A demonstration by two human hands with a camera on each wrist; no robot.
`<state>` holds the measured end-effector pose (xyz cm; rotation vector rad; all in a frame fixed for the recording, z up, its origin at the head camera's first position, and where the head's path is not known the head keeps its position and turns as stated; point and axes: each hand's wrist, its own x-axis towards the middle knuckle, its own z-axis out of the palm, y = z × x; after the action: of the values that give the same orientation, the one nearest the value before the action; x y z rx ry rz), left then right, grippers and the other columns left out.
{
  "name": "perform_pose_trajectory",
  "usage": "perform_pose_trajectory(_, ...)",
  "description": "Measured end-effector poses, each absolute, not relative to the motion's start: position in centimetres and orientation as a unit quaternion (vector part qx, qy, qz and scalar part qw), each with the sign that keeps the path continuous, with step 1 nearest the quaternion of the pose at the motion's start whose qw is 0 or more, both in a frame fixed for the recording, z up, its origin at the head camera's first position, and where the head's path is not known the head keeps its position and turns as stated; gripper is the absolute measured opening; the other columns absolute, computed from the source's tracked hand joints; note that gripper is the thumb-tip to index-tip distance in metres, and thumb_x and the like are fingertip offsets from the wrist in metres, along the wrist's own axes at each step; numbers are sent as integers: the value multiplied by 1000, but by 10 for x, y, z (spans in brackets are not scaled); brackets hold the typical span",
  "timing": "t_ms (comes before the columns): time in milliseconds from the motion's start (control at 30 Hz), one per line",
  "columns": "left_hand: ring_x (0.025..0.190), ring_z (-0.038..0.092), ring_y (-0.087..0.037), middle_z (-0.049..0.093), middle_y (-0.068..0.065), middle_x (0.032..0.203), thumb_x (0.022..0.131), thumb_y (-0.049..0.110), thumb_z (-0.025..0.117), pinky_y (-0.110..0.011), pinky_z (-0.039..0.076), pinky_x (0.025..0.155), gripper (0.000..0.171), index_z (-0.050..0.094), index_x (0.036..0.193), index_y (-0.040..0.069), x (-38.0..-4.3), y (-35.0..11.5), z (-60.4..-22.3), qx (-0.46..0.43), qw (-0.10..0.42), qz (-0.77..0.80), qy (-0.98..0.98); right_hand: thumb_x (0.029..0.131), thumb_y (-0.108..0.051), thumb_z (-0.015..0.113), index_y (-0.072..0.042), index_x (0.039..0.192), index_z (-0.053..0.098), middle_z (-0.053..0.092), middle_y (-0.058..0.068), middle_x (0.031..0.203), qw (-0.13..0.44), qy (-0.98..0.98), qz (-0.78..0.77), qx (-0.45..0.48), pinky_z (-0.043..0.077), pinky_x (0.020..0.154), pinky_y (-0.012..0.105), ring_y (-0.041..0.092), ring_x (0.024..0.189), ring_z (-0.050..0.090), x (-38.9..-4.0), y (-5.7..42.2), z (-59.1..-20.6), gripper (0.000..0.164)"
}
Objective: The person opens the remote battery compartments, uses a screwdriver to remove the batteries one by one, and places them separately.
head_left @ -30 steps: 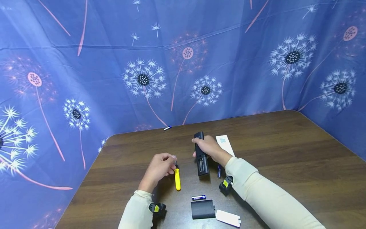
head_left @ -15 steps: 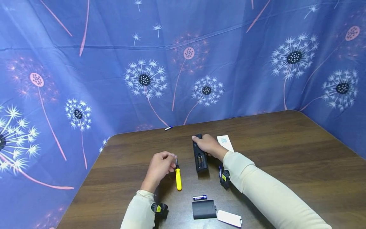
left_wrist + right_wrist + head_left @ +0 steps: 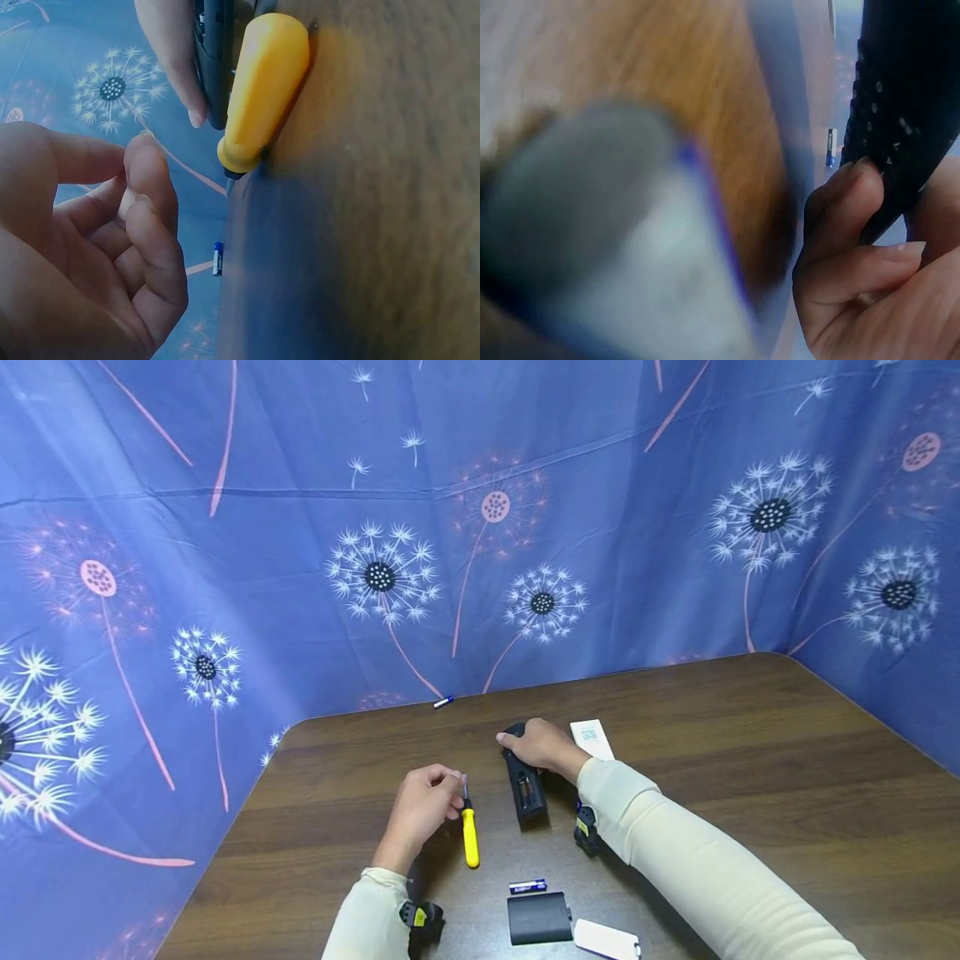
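My right hand (image 3: 542, 747) grips a black remote control (image 3: 528, 797) over the middle of the table, fingers wrapped round its far half. The remote's battery compartment is uncovered and faces up. In the right wrist view, its button side (image 3: 900, 105) rests against the fingers. My left hand (image 3: 426, 803) hovers with loosely curled fingers beside a yellow-handled screwdriver (image 3: 470, 837) on the table. Thumb and index fingertips meet in the left wrist view, and nothing shows between them. Close to the right wrist camera looms a blurred blue-and-white battery (image 3: 667, 270).
Nearest me on the table (image 3: 720, 752) are a blue-and-white battery (image 3: 527, 886), a black cover (image 3: 539, 918) and a white cover (image 3: 606, 938). A white object with a QR code (image 3: 591, 739) lies behind the right wrist. Another battery (image 3: 442, 702) lies at the far edge, before the blue curtain (image 3: 645, 552).
My right hand has moved slightly left and lower with the remote, whose angle has changed. The right forearm now covers most of the battery by that wrist. The left hand stays nearly still.
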<state>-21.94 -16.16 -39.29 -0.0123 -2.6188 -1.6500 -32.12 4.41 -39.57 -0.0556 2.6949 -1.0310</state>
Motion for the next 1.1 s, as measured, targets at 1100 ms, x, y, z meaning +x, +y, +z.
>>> perform_pose_trajectory(1100,62,60,-19,62,-6,73,102,19,57,-34,53,64,25,72,102,-1,-217,-162,-397,-21,8,-510,-860,97,-44,64,-2,86,63,64,10,60,93,946,-311,-19,51,45,30,18,47,62,-303,40,-394,44)
